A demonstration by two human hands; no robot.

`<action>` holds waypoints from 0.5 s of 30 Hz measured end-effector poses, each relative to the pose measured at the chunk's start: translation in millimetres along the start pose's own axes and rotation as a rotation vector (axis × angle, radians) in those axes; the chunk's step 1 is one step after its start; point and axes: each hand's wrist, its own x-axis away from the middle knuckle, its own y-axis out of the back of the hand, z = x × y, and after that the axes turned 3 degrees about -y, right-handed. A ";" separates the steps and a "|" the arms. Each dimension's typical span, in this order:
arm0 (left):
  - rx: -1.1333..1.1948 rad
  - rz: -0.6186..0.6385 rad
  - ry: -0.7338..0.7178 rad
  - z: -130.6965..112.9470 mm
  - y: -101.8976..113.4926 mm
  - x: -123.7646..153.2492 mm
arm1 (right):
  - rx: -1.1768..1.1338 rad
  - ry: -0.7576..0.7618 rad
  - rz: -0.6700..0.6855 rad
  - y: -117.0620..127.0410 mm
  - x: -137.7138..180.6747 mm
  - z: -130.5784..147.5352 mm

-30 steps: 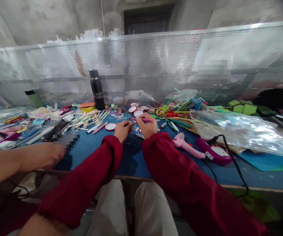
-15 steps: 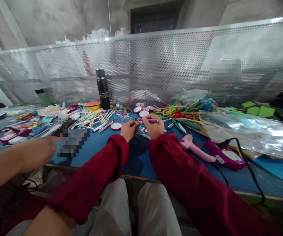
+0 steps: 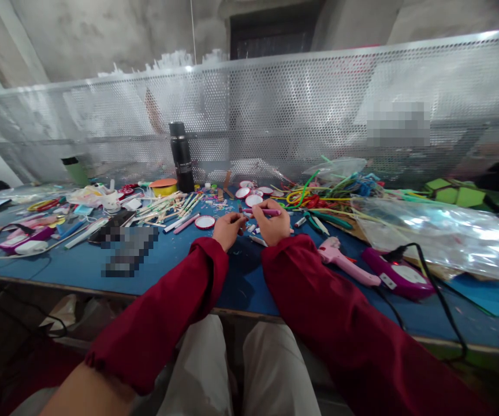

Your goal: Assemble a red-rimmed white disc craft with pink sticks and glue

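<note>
My right hand is closed around a pink marker, held nearly level with its tip pointing left. Just left of it, my left hand pinches a small brown piece, partly hidden by the fingers. The marker tip is close to that piece; whether they touch I cannot tell. Beside my left hand lies a round white lid with a red rim. More such lids sit beyond the hands. Several small markers or caps lie under and around my right hand.
A pink glue gun and a purple power strip with a black cord lie at right. Green-handled pliers are nearer. A black bottle stands at the back. Blurred dark phone-like object is at left. A perforated metal panel borders the table.
Another person's hand, which was over the table at left near the dark phone-like object, has left the view. My own hands have barely moved.
</note>
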 end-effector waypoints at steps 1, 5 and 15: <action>0.019 0.000 0.005 -1.2 -0.6 0.6 | -0.002 -0.004 -0.001 -0.1 0.0 0.2; 0.074 0.007 0.063 -5.5 -2.7 3.0 | -0.033 -0.022 0.000 -0.4 0.3 2.2; 0.053 0.002 0.104 -6.8 -3.7 4.5 | -0.047 -0.015 0.025 1.3 0.6 2.0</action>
